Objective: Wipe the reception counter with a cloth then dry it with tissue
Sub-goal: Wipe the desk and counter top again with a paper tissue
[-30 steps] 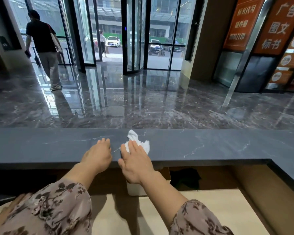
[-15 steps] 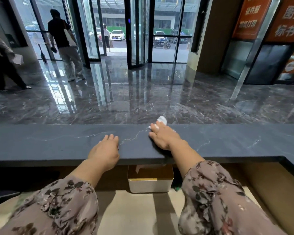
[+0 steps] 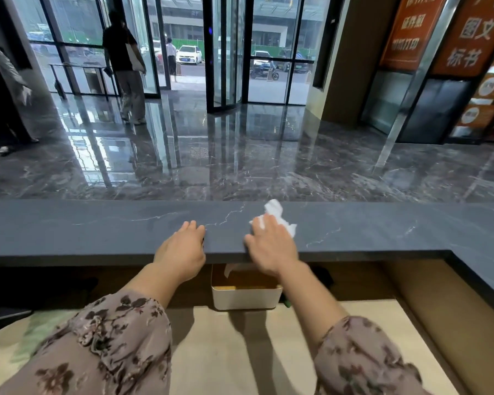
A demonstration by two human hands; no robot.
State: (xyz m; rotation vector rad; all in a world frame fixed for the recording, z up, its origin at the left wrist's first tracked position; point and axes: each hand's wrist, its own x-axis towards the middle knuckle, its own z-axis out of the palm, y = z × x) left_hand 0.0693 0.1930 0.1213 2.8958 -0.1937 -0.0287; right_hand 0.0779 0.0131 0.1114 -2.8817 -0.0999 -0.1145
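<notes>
**Head view, looking across the counter.** The reception counter (image 3: pixel 97 232) is a dark stone slab. It crosses the middle of the frame from the left border to the right, where it turns a corner and runs down toward the lower right.

My right hand (image 3: pixel 271 248) lies flat with fingers extended, pressing the white tissue (image 3: pixel 275 213) onto the slab right of centre. The tissue is crumpled and sticks out past my fingertips, and its top reaches the counter's far edge. My wrist crosses the near edge.

My left hand (image 3: pixel 183 252) rests just left of centre, relaxed and holding nothing. Its fingers are on the slab and its palm overhangs the near edge. The two hands are near each other but apart.

Left of the left hand I see a long run of slab. Right of the tissue a shorter run leads to the corner.

Beneath the near edge, between my forearms, a white tissue box (image 3: pixel 244 297) stands on the pale lower desk (image 3: pixel 240 354). Beyond the far edge lies the glossy lobby floor (image 3: pixel 240 166), with a person in a dark top (image 3: pixel 123 58) at the upper left.
</notes>
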